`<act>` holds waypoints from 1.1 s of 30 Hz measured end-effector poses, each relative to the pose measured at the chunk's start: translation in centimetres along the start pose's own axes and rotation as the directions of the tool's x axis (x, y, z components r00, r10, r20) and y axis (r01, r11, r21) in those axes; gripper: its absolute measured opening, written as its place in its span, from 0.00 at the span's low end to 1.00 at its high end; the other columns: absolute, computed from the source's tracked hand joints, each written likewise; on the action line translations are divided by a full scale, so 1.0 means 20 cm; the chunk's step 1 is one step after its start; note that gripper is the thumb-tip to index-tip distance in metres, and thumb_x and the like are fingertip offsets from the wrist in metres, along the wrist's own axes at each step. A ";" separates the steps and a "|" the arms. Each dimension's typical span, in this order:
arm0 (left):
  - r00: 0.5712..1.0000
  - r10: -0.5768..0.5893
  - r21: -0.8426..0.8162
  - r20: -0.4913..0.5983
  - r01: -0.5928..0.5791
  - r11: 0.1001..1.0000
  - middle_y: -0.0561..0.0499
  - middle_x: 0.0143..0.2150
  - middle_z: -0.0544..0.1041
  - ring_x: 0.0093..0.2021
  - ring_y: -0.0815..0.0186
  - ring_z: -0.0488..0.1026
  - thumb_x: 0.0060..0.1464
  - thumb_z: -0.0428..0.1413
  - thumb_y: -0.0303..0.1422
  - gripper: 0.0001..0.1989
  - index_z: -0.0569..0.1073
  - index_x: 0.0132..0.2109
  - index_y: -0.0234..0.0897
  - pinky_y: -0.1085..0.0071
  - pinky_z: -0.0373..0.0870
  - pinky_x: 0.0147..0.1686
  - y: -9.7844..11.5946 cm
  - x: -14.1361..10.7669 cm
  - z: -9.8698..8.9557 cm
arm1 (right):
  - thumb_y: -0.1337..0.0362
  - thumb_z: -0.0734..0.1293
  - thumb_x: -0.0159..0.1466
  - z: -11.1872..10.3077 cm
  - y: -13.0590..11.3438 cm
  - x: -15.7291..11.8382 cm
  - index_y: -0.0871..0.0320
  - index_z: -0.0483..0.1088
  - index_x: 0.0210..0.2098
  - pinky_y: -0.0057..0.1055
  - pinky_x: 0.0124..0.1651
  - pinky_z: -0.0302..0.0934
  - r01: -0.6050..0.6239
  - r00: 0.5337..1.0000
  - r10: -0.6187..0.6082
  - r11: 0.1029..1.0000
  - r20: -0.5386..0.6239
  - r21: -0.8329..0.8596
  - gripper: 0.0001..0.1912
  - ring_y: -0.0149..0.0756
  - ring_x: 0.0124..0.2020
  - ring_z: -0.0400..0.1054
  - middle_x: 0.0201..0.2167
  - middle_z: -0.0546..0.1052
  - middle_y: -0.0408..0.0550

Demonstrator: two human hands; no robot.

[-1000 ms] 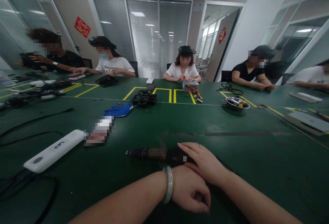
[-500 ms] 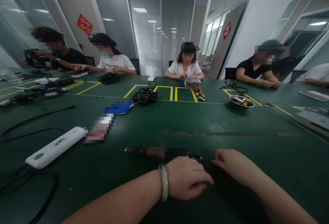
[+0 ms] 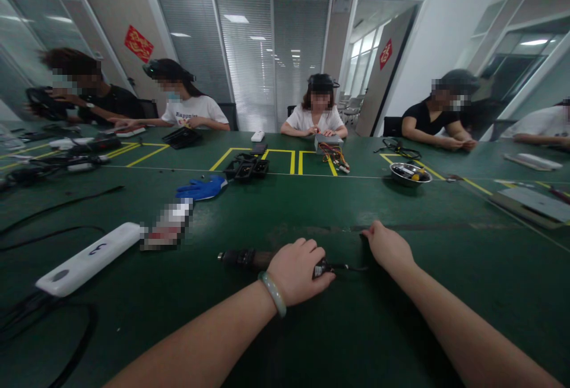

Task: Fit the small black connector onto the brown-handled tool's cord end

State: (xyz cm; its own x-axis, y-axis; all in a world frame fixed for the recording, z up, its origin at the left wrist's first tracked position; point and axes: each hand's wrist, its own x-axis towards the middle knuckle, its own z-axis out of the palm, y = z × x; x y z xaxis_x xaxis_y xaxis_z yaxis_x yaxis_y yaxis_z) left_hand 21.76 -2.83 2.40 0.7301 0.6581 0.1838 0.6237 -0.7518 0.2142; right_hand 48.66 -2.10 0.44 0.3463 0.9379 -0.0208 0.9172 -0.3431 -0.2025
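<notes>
A dark electric screwdriver [image 3: 244, 259] lies on the green table, its bit end pointing left and a thin black cord [image 3: 351, 267] coming from its right end. My left hand [image 3: 297, 270], with a pale bangle at the wrist, is wrapped over the rear part of the screwdriver from above and hides much of its body. Beyond the cord's visible end, to the right, my right hand [image 3: 389, 249] is closed, with thumb and fingertips together just above the table. Whatever may be between those fingers is hidden.
To the left lie a white power strip [image 3: 91, 259], a blurred-out flat object [image 3: 168, 226] and a blue glove [image 3: 201, 188]. Black plastic parts [image 3: 246, 166], a metal box with wires [image 3: 328, 143] and a metal bowl [image 3: 410, 181] stand farther off. Several people sit across the table [image 3: 249, 215].
My left hand has moved up and left onto the screwdriver and closed over it. My right hand has shifted slightly forward, away from me. The view has turned a little.
</notes>
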 end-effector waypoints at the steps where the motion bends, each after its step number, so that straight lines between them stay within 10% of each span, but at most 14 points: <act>1: 1.000 0.006 0.006 0.006 -0.006 1.000 0.48 0.42 0.71 0.42 0.61 0.68 0.58 0.49 0.51 0.21 0.71 0.45 0.39 0.65 0.66 0.37 0.00 0.00 -0.01 | 0.56 0.57 0.71 0.00 -0.02 0.02 0.59 0.64 0.38 0.35 0.35 0.58 -0.004 1.000 0.004 1.000 -0.005 0.012 0.13 0.47 0.36 0.70 0.33 0.75 0.54; 12: 0.999 0.032 -0.045 -0.009 -0.032 0.998 0.49 0.43 0.71 0.44 0.61 0.68 0.58 0.50 0.48 0.19 0.71 0.50 0.44 0.66 0.67 0.39 0.01 0.00 0.00 | 0.63 0.50 0.72 0.04 -0.12 -0.16 0.59 0.64 0.42 0.29 0.37 0.57 0.069 0.998 -0.065 0.974 -0.022 0.216 0.14 0.38 0.39 0.68 0.38 0.74 0.51; 20: 0.999 0.053 -0.010 0.011 -0.053 0.999 0.49 0.43 0.71 0.44 0.61 0.67 0.56 0.54 0.45 0.16 0.71 0.47 0.42 0.64 0.67 0.43 0.00 0.02 0.01 | 0.66 0.59 0.66 -0.07 -0.03 -0.16 0.57 0.72 0.46 0.27 0.35 0.58 0.157 0.895 -0.302 0.901 0.327 0.404 0.13 0.34 0.35 0.68 0.34 0.75 0.46; 25: 0.998 0.053 -0.009 0.015 -0.053 0.999 0.50 0.46 0.71 0.44 0.62 0.69 0.55 0.55 0.43 0.18 0.70 0.51 0.43 0.64 0.69 0.43 0.00 0.02 0.01 | 0.66 0.56 0.66 -0.09 0.00 -0.15 0.61 0.66 0.55 0.27 0.37 0.59 0.047 0.938 -0.184 0.908 0.294 0.416 0.19 0.36 0.39 0.69 0.41 0.75 0.51; 33: 0.987 0.149 0.025 -0.065 -0.147 0.989 0.50 0.52 0.70 0.54 0.61 0.66 0.60 0.51 0.33 0.10 0.71 0.48 0.41 0.57 0.60 0.59 0.07 0.00 0.04 | 0.67 0.56 0.67 -0.16 0.11 -0.17 0.61 0.67 0.48 0.26 0.33 0.62 0.004 0.860 -0.251 0.874 0.445 0.485 0.14 0.34 0.34 0.71 0.38 0.77 0.50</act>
State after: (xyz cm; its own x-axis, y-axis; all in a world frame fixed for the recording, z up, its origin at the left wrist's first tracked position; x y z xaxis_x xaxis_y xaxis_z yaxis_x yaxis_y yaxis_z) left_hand 22.77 -3.88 1.96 0.7952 0.5403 0.2752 0.5161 -0.8414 0.1604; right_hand 50.22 -6.17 3.25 -0.0198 0.9150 -0.4029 0.7077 -0.2718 -0.6521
